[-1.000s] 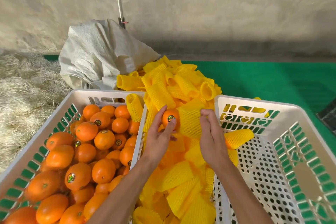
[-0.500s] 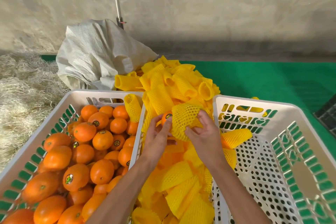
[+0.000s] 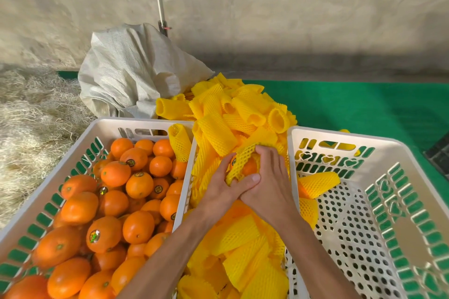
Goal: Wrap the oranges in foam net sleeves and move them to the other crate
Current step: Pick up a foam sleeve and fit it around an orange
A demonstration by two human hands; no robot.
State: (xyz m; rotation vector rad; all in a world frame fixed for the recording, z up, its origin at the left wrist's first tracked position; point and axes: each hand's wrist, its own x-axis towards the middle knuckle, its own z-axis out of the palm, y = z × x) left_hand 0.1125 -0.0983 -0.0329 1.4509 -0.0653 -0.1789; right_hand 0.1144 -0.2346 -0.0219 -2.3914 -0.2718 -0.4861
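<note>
A: Where is the fruit right now?

B: At frame centre. Both the left hand (image 3: 222,187) and the right hand (image 3: 269,182) are clenched around one orange (image 3: 249,167), and the foam net sleeve (image 3: 243,159) is stretched partly over it, above the pile of loose sleeves (image 3: 233,238) between the two crates.

A: How will it handle?

B: My guess: the orange is firm and fairly light, with a smooth peel that could slip. The net is soft and stretchy, so it should be held at its open rim and drawn down while the other palm cups the fruit from below.

A: And room to move?

B: The right crate (image 3: 413,177) fills the right of the frame and is almost bare, with two wrapped pieces (image 3: 315,183) near its left wall. That wall rises just beside the right wrist, so the fruit must clear the rim. The left crate (image 3: 80,148), lower left, is heaped with oranges.
</note>
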